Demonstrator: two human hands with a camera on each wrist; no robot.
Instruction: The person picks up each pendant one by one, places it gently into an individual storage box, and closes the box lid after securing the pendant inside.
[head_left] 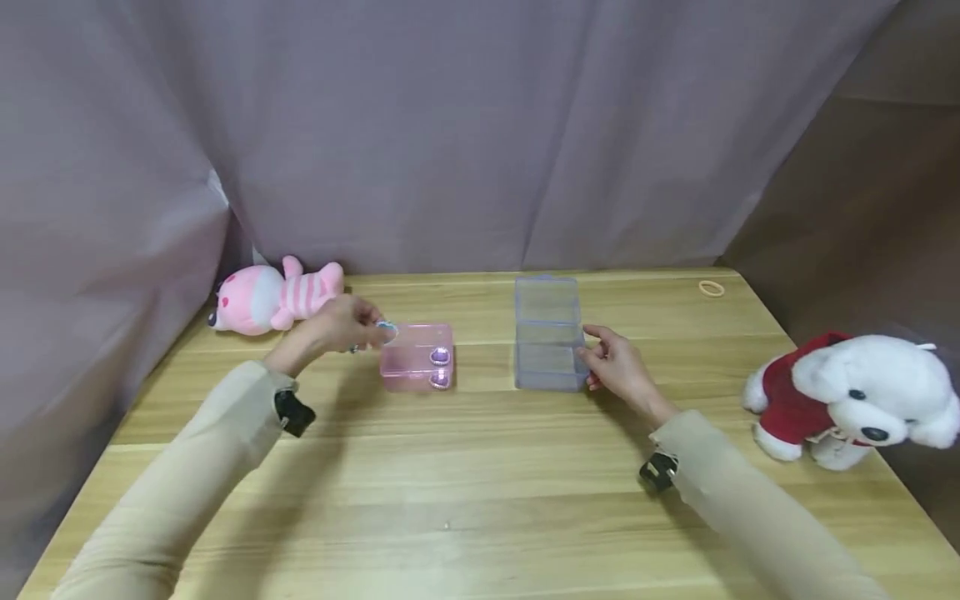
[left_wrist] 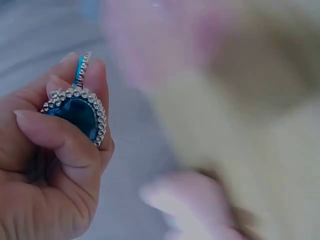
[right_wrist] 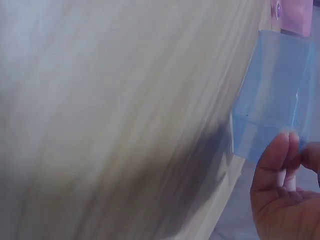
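While the left hand (head_left: 347, 323) pinches 2 blue gems (left_wrist: 79, 119), the right hand (head_left: 619, 363) pinches the blue box's (head_left: 547, 360) right edge.

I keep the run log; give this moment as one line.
left hand: pinches blue beaded gem | right hand: grips clear box | pink box: between hands

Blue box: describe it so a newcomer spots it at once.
On the wooden table, find the right hand. It grips the blue box by one side. Its blue tint sets it apart from the pink box to its left.
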